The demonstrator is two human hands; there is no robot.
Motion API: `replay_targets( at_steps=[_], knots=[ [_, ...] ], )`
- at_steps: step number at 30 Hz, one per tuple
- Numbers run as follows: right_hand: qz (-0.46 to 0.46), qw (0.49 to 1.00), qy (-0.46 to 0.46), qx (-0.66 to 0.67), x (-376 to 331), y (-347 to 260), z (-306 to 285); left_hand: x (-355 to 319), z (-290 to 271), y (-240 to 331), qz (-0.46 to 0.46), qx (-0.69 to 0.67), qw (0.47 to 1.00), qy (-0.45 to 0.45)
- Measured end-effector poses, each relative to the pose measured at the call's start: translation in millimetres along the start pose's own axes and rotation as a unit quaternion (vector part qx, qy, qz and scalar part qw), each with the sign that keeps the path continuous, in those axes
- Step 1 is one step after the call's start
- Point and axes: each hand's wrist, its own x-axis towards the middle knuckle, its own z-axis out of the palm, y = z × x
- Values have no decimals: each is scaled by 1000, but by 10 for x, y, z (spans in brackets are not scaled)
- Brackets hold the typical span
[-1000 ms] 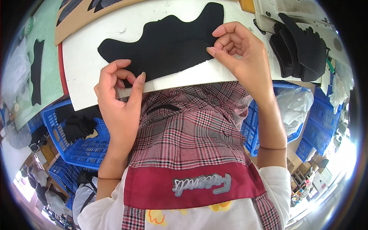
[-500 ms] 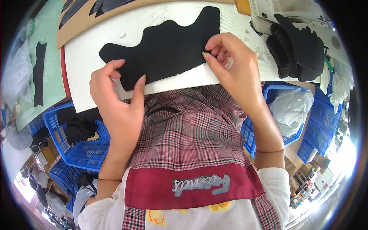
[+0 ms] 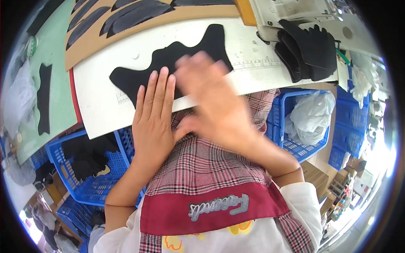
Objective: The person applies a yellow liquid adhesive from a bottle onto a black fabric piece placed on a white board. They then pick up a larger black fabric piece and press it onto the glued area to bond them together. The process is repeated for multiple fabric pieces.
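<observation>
A black cut fabric piece (image 3: pixel 130 80) with a wavy far edge lies flat on the white work table (image 3: pixel 97 114), close to the near edge. My left hand (image 3: pixel 154 109) rests flat over its near side, fingers stretched out and pointing away from me. My right hand (image 3: pixel 211 92) is over the middle of the piece, smeared by motion, with its thumb apart. Whether the right palm touches the cloth I cannot tell. Both hands hide part of the piece's near edge.
Behind lies a brown board (image 3: pixel 181 16) with dark curved pieces. Stacked black pieces (image 3: pixel 310 52) sit at the right, by a pale machine (image 3: pixel 291 12). Blue baskets (image 3: pixel 80 189) stand below on both sides; the right one holds a plastic bag (image 3: pixel 314 116). Another black strip (image 3: pixel 44 99) lies on the green surface (image 3: pixel 63 101).
My hands have let go of the fabric's edges. The left now lies flat on it, and the right has swept inward over its middle. The piece lies flatter on the table.
</observation>
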Motion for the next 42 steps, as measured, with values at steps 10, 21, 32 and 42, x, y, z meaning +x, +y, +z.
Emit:
replay_targets(
  at_steps=[10, 21, 32, 42],
  knots=[
    [138, 980, 100, -101, -522, 461, -281, 36, 24, 38, 20, -31, 999, 34],
    [217, 894, 323, -222, -588, 1248, -960, 376, -1124, -761, -120, -42, 911, 393],
    [-21, 958, 179, -224, -141, 156, -621, -596, -760, -2638, -313, 252, 886, 232],
    [-80, 993, 85, -32, 308, -207, 228, 6, -567, -1511, -184, 52, 946, 261]
  ],
)
